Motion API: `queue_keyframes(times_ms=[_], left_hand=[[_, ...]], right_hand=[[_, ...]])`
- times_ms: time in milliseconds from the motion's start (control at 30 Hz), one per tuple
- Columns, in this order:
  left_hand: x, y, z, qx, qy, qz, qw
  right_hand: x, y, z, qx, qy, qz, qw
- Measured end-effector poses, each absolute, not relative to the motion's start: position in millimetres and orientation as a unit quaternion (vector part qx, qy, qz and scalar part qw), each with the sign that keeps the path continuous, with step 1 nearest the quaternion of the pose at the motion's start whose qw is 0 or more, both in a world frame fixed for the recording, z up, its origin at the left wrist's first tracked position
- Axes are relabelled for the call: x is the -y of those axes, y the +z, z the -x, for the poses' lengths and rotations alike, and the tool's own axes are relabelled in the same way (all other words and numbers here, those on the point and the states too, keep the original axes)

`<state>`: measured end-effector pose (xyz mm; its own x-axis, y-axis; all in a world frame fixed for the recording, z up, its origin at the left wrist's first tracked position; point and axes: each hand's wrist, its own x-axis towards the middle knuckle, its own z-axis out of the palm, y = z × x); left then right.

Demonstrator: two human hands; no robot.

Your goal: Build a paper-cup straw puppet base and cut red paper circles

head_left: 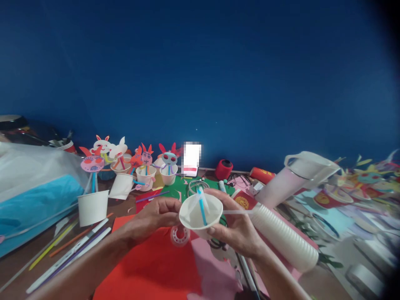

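A white paper cup [186,221] is tipped toward me above the red paper [156,266], so its inside shows. A blue drinking straw [203,210] stands in it, with clear tape near its top. My right hand [239,231] wraps the cup from the right, thumb in front and fingers behind. At the left rim my left hand [158,214] is closed, its thumb and fingers pinching the cup's edge; the fingertips are partly hidden. A pale straw [239,212] sticks out sideways from the cup over my right hand. Just below sits a clear tape roll [180,236].
Cups with paper animal faces [93,208] line the back left. Right of my hands lie a stack of paper cups [286,235] and a tilted pitcher [281,183]. Pens and straws [67,260] lie at left. A red speaker [224,169] stands by the blue wall.
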<state>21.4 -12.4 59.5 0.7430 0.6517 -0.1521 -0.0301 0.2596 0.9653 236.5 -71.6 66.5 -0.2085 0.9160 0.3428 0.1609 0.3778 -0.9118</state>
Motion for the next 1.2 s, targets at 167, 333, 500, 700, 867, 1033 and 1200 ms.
queue_keyframes(times_ms=[167,333,500,700,867,1033,1200], left_hand=[[12.3,54.3,-23.2,-0.267,0.229,-0.561,0.749],[15.4,56.6,-28.4,-0.280,0.235,-0.550,0.751],[16.1,66.8,-30.2,-0.337,0.217,-0.587,0.703],[6.7,63.4,-22.1,-0.323,0.212,-0.525,0.758],[3.9,68.5,-14.0,-0.249,0.243,-0.512,0.786],[7.7,74.8,-14.2,-0.229,0.259,-0.568,0.746],[13.6,67.7,-20.7,-0.279,0.323,-0.627,0.651]], right_hand=[[73.1,66.8,-236.5,0.672,0.386,0.403,0.487],[74.5,65.9,-235.5,0.669,0.385,0.421,0.477],[75.4,68.9,-232.6,0.683,0.370,0.446,0.444],[71.2,62.6,-234.2,0.644,0.386,0.478,0.457],[62.3,56.4,-239.0,0.609,0.422,0.456,0.494],[59.1,63.3,-239.6,0.561,0.471,0.441,0.519],[61.1,66.6,-234.5,0.531,0.544,0.405,0.508]])
